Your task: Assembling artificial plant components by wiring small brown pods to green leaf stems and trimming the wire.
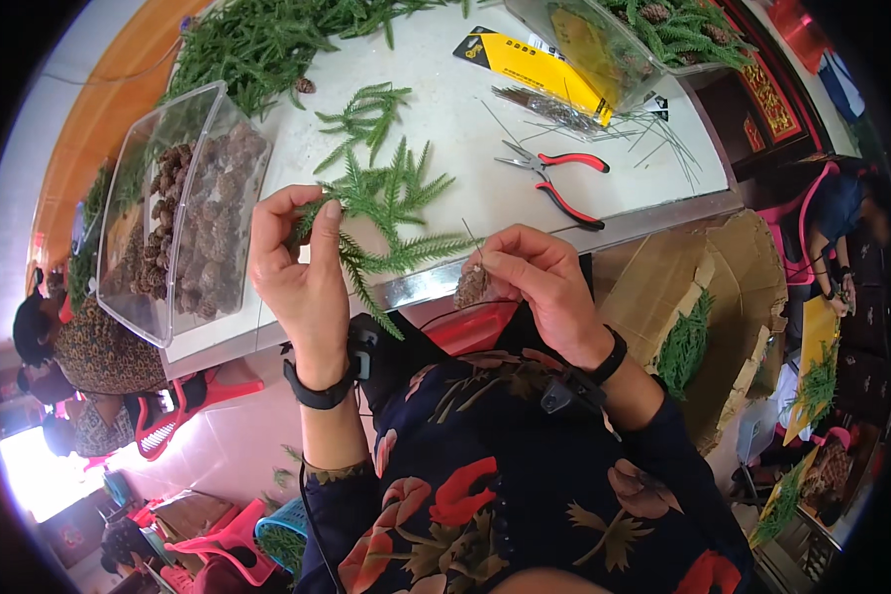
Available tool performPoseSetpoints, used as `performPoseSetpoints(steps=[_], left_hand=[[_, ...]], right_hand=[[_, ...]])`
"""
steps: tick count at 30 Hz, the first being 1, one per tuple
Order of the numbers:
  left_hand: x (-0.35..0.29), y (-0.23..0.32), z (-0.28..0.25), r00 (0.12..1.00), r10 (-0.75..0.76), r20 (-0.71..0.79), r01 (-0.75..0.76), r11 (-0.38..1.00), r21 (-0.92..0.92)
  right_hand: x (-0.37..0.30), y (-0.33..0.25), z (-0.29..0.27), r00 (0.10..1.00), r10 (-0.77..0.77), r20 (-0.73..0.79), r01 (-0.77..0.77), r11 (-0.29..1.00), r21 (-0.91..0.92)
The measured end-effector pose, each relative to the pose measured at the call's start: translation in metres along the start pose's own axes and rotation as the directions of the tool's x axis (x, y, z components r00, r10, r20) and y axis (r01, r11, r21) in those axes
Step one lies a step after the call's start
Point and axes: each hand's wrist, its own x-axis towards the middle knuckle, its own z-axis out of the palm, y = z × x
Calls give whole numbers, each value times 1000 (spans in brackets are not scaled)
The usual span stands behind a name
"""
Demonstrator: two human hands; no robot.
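Between the thumb and fingers of my left hand (300, 267) is the end of a green artificial pine sprig (391, 198), its needled branches fanning out to the right over the table edge. My right hand (549, 287) pinches a small brown pine cone (472, 286) by a thin wire that sticks up above it. The cone hangs just off the table's front edge, near the tip of one sprig branch. Another green sprig (366, 117) lies on the table beyond my left hand. Red-and-black-handled pliers (547, 178) rest with jaws apart, beyond my right hand.
A clear plastic box (183, 213) of pine cones stands at the left table edge. Green sprigs (257, 49) are heaped at the back. Loose wires (554, 107) and a yellow-black package (540, 69) lie back right. A cardboard box (653, 287) stands right, below the table. Other people sit nearby.
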Motion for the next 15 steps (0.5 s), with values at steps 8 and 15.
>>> performPoseSetpoints(steps=[8, 15], left_hand=[[-13, -1, 3, 993, -47, -113, 45, 999, -24], [-23, 4, 8, 991, 19, -130, -5, 994, 111]], right_hand=[[4, -12, 0, 996, -83, -17, 83, 996, -32], [4, -27, 17, 973, -230, -17, 224, 960, -171]])
